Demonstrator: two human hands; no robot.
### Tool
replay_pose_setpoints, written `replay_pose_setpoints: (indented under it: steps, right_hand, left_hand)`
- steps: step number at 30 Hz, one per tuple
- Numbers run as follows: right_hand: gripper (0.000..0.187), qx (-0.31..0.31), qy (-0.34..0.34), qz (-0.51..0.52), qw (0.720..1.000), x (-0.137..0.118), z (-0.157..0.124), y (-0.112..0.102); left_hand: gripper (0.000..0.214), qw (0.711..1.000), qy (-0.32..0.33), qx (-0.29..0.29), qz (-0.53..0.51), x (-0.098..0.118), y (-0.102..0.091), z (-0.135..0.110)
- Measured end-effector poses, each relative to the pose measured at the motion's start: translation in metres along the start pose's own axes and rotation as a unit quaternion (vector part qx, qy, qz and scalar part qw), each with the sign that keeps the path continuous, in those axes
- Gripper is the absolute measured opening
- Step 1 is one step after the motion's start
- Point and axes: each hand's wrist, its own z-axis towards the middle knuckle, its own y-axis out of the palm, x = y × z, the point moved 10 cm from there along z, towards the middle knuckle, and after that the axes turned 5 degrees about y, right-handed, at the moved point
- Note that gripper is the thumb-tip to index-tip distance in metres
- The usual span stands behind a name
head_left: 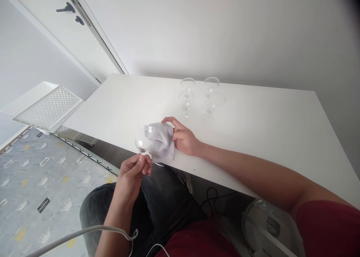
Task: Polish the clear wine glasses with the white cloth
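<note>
My left hand (137,167) is closed around the stem of a clear wine glass (142,140), which stands upright near the table's front edge. My right hand (184,137) grips a pale grey-white cloth (163,144) by its right side. The cloth hangs just right of the glass and overlaps its bowl in the view; whether it touches the glass, I cannot tell. Farther back on the table is a group of several clear stemmed glasses, among them a front-left glass (186,97) and a front-right glass (215,99).
The white table (261,137) runs along a white wall. Left of it is a perforated white rack (47,107) above a patterned mat (42,189). A white cable (84,230) crosses my left forearm. A rounded appliance (270,227) sits below the table at right.
</note>
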Motion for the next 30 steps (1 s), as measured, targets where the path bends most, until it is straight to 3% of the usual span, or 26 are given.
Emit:
replay_pose_setpoints:
  steps: [5, 8, 12, 16, 21, 27, 30]
  right_hand:
    - [0.067, 0.011, -0.014, 0.032, 0.999, -0.008, -0.001, 0.003]
    - [0.054, 0.048, -0.019, 0.032, 0.998, -0.006, 0.002, -0.005]
    - [0.061, 0.076, -0.032, 0.012, 0.997, -0.004, 0.004, -0.013]
    - [0.044, 0.072, -0.035, 0.017, 0.997, -0.006, 0.003, -0.013]
    - [0.015, 0.007, 0.018, 0.038, 0.999, 0.000, 0.005, -0.001]
    - [0.031, 0.032, 0.043, 0.085, 0.995, 0.012, 0.009, -0.011]
    - [0.043, 0.003, 0.060, 0.066, 0.996, 0.018, 0.009, -0.007]
  left_hand:
    - [0.033, 0.995, -0.053, 0.006, -0.088, -0.012, 0.015, 0.002]
    - [0.033, 0.995, -0.049, 0.025, -0.081, -0.009, 0.011, 0.003]
    - [0.034, 0.997, -0.047, 0.021, -0.055, -0.006, 0.011, 0.001]
    - [0.034, 0.998, -0.014, 0.037, -0.040, 0.002, 0.008, 0.000]
    - [0.032, 0.999, 0.020, 0.030, -0.019, 0.006, 0.010, -0.004]
    - [0.032, 0.998, 0.032, 0.033, -0.043, 0.008, 0.011, -0.005]
    - [0.032, 0.998, 0.030, 0.030, -0.044, 0.009, 0.010, -0.003]
